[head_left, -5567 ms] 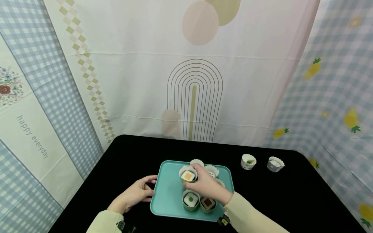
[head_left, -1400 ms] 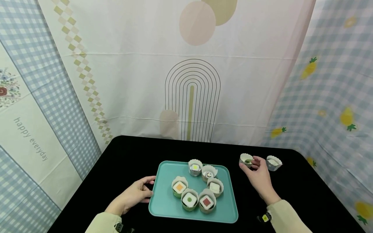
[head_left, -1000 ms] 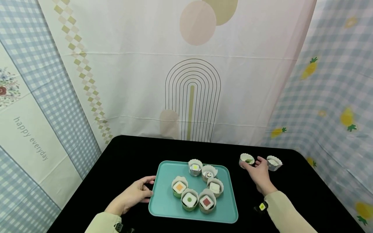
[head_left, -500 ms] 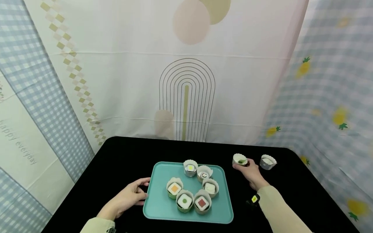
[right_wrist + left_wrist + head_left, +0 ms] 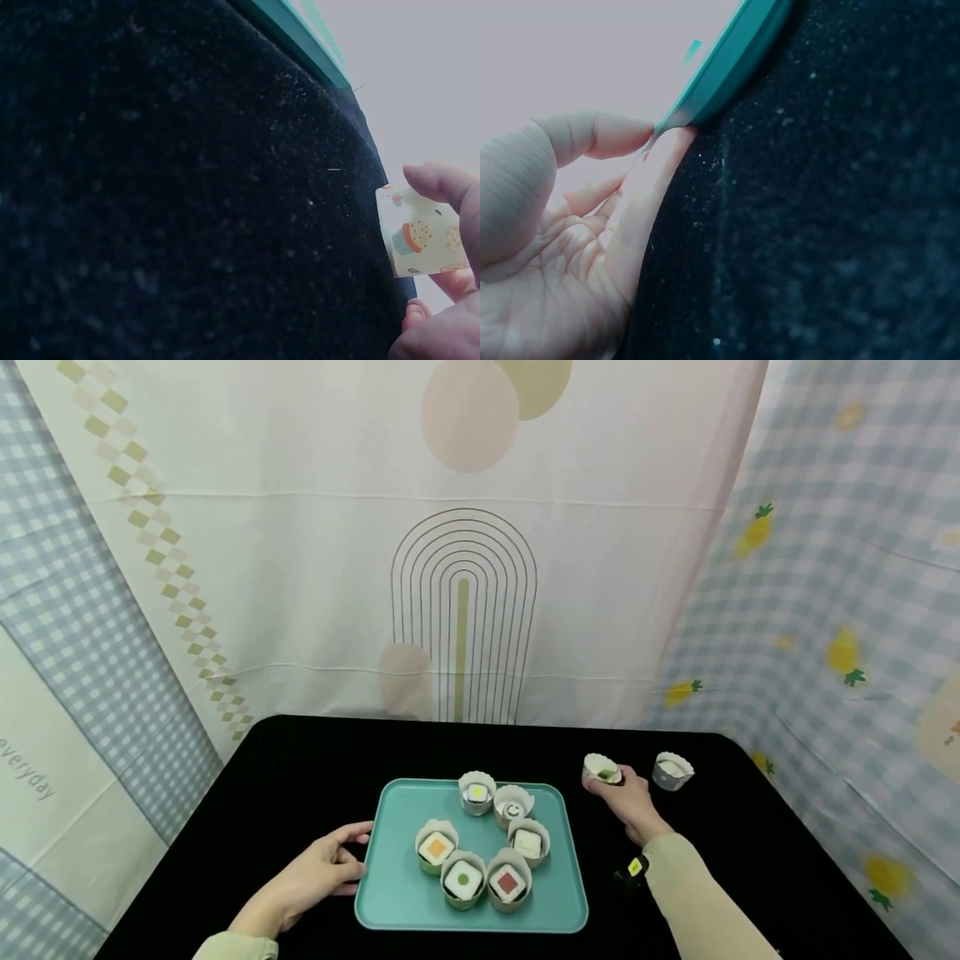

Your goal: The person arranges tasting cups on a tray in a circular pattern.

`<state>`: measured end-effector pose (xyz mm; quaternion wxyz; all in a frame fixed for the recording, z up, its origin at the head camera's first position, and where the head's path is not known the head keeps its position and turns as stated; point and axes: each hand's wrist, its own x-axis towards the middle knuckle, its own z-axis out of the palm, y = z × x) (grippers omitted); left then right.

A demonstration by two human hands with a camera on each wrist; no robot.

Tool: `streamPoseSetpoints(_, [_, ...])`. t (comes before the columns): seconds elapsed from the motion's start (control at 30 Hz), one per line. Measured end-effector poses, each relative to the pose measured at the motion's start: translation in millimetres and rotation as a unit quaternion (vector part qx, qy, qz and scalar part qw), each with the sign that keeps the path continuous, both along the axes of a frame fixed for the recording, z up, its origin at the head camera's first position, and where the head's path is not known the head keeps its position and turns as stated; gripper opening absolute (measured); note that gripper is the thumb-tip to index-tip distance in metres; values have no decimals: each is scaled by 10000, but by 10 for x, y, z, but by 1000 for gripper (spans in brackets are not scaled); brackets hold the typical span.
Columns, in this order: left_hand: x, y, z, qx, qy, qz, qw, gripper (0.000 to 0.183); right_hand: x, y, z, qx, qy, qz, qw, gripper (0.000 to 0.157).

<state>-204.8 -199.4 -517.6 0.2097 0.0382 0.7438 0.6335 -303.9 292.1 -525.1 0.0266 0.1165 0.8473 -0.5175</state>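
Observation:
My right hand grips a paper baking cup to the right of the tray; something white and green lies inside it. In the right wrist view, thumb and fingers hold this cup by its side, which has a cupcake print. My left hand pinches the left rim of a turquoise tray, thumb and fingertip meeting at the edge in the left wrist view. Several paper cups with small white cakes stand on the tray, among them one with an orange square and one with a red square.
Another paper cup with a white filling stands right of my right hand. The black table has rounded far corners. A patterned white curtain hangs behind it, with checked cloth at the right.
Earlier my right hand held the orange-square cup over the tray; that cup now stands there. The hand moved right and its fingers closed round another cup. The head view turned slightly right.

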Motion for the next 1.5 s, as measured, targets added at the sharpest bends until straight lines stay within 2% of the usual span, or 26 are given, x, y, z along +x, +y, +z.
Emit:
streamPoseSetpoints(0.53, [-1,-45,-45,-23,-15,163,9999,67,-10,-71,65,-234,85,73,9997,80])
streamPoseSetpoints(0.73, [6,-30,-24,-34,61,175,9998,65,19,-67,78,-158,61,210,9996,87])
streamPoseSetpoints(0.9, [-5,18,-20,-15,122,95,9999,65,49,-7,130,-112,-56,161,9998,79])
streamPoseSetpoints(1.07, [-14,39,-4,-63,145,80,9998,64,31,-11,296,-86,-128,192,9997,71])
streamPoseSetpoints(1.2, [-17,37,10,-90,156,73,9998,64,-2,-115,480,-246,-47,232,9994,76])
streamPoseSetpoints(1.37, [11,12,1,-107,105,59,9999,64,0,-412,700,-605,180,466,9969,81])
streamPoseSetpoints(1.5, [24,3,4,-90,88,51,9999,64,43,-709,834,-408,382,871,9946,75])
